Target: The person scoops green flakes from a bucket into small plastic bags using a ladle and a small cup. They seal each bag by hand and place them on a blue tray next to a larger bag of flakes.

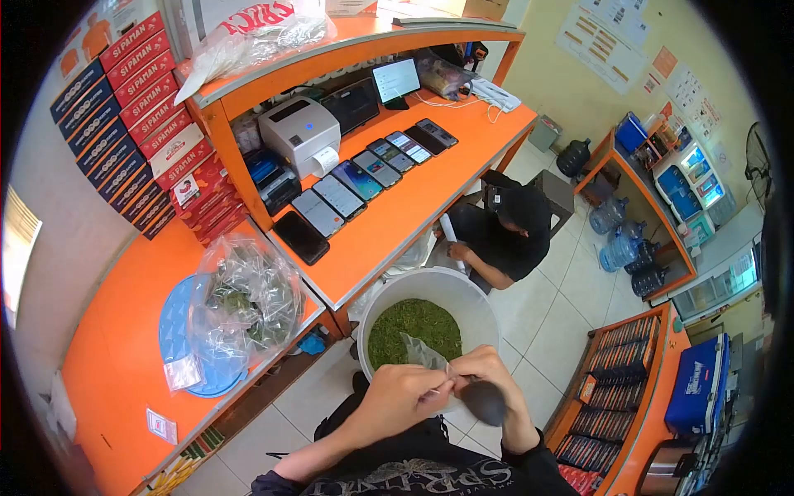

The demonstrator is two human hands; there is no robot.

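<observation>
Both of my hands meet over the near rim of a large white tub [488,318] that holds chopped green leaves [413,328]. My left hand [401,403] pinches the gathered top of a small clear plastic bag [423,354], with a thin pale strip at the fingers. Closed on the same bag, my right hand [488,372] touches the left one. A dark rounded object [483,403] is beside the right hand, below its fingers; whether it is held is unclear.
A co-worker [513,231] sits low beyond the tub. Phones [339,196] and a label printer [299,132] stand on the orange counter [364,269]. At left, a clear bag of greens [248,306] rests on a blue lid [175,318]. Shelves [612,388] stand at right.
</observation>
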